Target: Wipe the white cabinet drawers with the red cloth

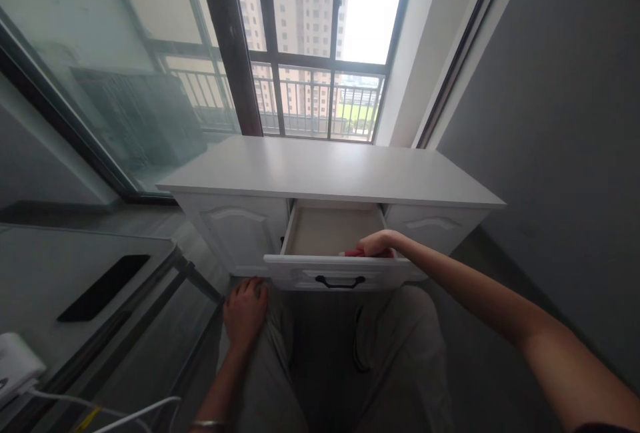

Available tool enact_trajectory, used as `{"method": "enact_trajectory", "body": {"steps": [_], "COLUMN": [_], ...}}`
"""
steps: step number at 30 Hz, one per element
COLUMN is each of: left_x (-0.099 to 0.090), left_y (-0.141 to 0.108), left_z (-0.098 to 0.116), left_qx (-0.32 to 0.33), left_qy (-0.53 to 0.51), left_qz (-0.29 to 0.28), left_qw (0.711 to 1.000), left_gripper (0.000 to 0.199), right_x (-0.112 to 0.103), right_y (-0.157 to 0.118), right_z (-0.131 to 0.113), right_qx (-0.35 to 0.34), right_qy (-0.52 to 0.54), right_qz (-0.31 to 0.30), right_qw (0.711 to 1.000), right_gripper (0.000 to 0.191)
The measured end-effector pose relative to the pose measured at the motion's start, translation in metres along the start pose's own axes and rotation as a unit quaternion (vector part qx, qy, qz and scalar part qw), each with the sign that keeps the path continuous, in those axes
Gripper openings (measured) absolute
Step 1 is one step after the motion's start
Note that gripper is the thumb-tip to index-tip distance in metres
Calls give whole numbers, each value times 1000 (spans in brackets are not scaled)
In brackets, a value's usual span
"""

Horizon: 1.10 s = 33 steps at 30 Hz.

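Note:
A white cabinet (330,170) has its middle drawer (300,266) pulled out, with a black handle (341,282) on its front. Inside the drawer, near the front right corner, my right hand (376,244) is closed around a red object (354,253) with a pale tip at its left end; what it is I cannot make out. My left hand (246,308) rests on my left knee, below the cabinet's left door, with its fingers spread a little and nothing in it.
At the left stands a table (115,246) with a black flat object (104,288), a white device (17,363) and white cables (135,413). Windows (310,96) rise behind the cabinet. A grey wall (565,133) is at the right.

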<state>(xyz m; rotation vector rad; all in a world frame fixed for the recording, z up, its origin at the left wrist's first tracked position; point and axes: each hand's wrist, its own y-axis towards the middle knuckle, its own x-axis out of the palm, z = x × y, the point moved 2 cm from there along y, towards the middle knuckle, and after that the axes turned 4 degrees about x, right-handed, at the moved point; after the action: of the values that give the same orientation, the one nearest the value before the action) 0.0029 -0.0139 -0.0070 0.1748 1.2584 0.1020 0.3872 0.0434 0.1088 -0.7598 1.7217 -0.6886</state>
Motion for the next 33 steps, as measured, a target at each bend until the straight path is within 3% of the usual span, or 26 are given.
{"method": "enact_trajectory", "body": {"steps": [3, 5, 9, 15, 18, 20, 23, 25, 27, 29, 33], "left_x": [-1, -2, -2, 0, 0, -1, -2, -2, -2, -2, -2], "left_y": [0, 0, -1, -2, -2, -2, -2, -2, -3, -3, -3], "left_z": [1, 2, 2, 1, 1, 2, 2, 2, 3, 6, 12], "left_qx": [-2, -2, -1, -5, -8, -10, -11, -9, -8, -12, -17], "left_qy": [-1, 0, 2, 1, 5, 4, -2, -5, -4, 2, 6], "left_qz": [-3, -3, -4, 6, 8, 6, 2, 3, 7, 11, 22], "left_qw": [1000, 1000, 1000, 1000, 1000, 1000, 1000, 1000, 1000, 1000, 1000], "left_gripper": [43, 42, 43, 43, 44, 43, 42, 42, 41, 40, 37], "right_x": [10, 13, 13, 3, -8, -17, -25, -28, -33, -40, -56], "right_y": [-14, -16, -12, -13, -8, 1, 22, 39, 59, 81, 126], "right_z": [27, 29, 11, -5, -15, -29, -60, -80, -93, -101, -105], "right_qx": [34, 34, 25, 36, 13, -39, -179, -272, -323, -329, -290], "right_qy": [-27, -29, -72, -98, -120, -148, -207, -239, -254, -254, -226], "right_qz": [9, 22, 34, 28, 87, 181, 313, 349, 363, 371, 376], "right_qw": [999, 999, 996, 994, 989, 971, 910, 864, 836, 830, 850], "right_gripper": [4, 8, 18, 5, 12, 16, 18, 17, 22, 27, 38]}}
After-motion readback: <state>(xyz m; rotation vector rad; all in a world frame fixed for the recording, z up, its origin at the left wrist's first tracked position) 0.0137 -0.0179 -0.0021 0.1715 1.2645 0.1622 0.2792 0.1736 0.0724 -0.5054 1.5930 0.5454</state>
